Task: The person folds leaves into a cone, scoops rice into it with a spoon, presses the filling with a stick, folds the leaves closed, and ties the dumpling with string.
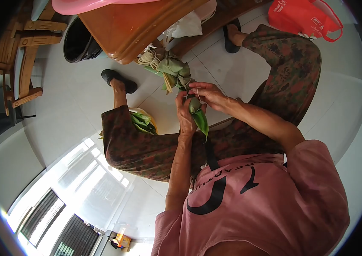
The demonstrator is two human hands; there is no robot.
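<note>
A green leaf-wrapped bundle (194,105) with a long leaf tip hanging down sits between my two hands. My left hand (185,112) has its fingers wrapped round the bundle's left side. At the top, my right hand (208,92) pinches a thin pale string that runs by the bundle. Just beyond my fingers, several tied leaf-wrapped bundles (173,67) hang in a cluster at the corner of the wooden table, with pale strings gathered above them.
The brown wooden table (125,30) carries a pink basin (83,5). A black bin (77,42) stands left of it. Green leaves (141,122) lie in a yellow-rimmed container by my leg. A red bag (302,18) is at upper right, and wooden chairs (27,55) are at left.
</note>
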